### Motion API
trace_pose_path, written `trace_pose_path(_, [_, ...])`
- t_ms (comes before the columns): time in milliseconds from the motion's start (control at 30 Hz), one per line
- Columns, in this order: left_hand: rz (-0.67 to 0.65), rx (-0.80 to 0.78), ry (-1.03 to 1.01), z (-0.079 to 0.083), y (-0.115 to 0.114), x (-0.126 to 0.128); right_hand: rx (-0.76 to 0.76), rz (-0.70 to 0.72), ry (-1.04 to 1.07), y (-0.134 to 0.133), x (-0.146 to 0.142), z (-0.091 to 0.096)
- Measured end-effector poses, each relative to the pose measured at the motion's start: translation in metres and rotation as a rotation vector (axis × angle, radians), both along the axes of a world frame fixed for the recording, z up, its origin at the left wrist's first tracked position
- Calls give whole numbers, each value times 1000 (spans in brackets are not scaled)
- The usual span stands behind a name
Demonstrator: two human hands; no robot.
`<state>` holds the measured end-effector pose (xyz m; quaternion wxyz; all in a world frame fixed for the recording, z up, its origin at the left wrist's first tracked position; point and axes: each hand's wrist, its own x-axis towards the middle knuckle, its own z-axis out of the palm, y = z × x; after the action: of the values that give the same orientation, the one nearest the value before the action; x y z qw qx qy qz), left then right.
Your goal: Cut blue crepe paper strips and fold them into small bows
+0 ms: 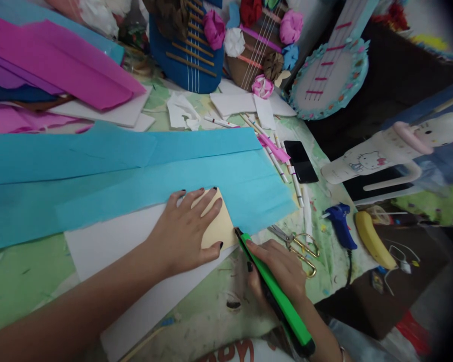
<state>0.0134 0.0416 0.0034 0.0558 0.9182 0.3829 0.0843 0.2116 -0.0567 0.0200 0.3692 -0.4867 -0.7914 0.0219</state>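
Observation:
My left hand (pixel 191 229) lies with fingers spread, pressing down a small cream card (pixel 221 226). Under that card are a blue sheet of crepe or tissue paper (pixel 249 176) and a white board (pixel 109 246). A green and black utility knife (pixel 274 286) is gripped in my right hand (pixel 277 269). Its tip touches or nearly touches the card's lower right corner, at the edge of the blue paper; the blade itself is hard to make out. Gold-handled scissors (pixel 294 246) lie just right of the knife, partly behind my right hand.
A blue glue gun (pixel 340 226), a banana (pixel 373 239) and a dark phone (pixel 301 161) lie to the right. A white tumbler (pixel 373 153) lies tilted beyond. Several markers (pixel 275 163) are scattered near the phone. Paper-decorated instruments (pixel 189 55) stand behind; magenta paper (pixel 68 60) is piled back left.

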Motion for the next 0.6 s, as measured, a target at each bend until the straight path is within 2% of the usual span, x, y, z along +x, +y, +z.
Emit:
trace_pose_path(167, [2,3,-7,0,0,0,-38,-8,-7,-1,0,0])
trace_pose_path(400, [-3,-3,-12,-2,0,-1,39,-16,7,-2,1,-2])
trace_pose_path(600, [5,-11,-13,1,0,0,-2,4,-11,-2,2,-1])
